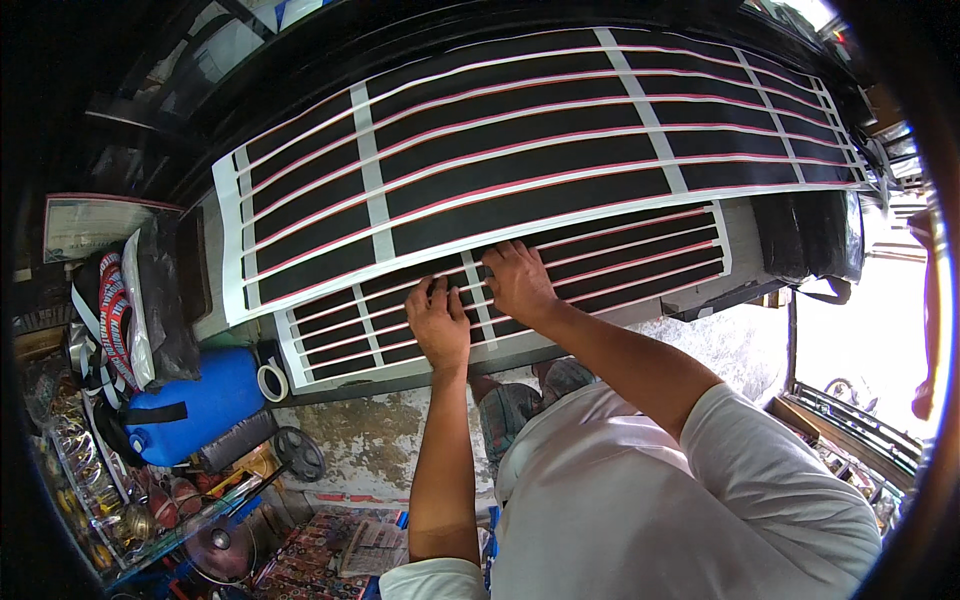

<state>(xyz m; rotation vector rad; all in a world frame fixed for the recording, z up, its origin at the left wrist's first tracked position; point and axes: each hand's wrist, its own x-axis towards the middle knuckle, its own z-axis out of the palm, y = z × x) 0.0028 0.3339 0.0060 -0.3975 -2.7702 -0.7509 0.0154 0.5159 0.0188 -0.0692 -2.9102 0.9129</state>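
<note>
A large white sheet [384, 244] printed with black panels and thin red lines lies across the table. Below its near edge lies a smaller white sheet [303, 360] with narrower black bands, partly covered by the large one. My left hand [440, 325] rests on the smaller sheet, its bent fingers slightly apart and their tips close to the large sheet's edge. Just right of it, my right hand [521, 288] touches the sheets where their edges meet, thumb apart from the bent fingers. Whatever lies under the fingertips is hidden; I see no tool in either hand.
A blue cylindrical bag [205, 400] and a roll of tape [272, 383] are left of the table. Red-and-white printed straps [113, 320] hang beside them. A black padded bundle [808, 235] sits at the table's right end. A fan [220, 548] stands low at the left.
</note>
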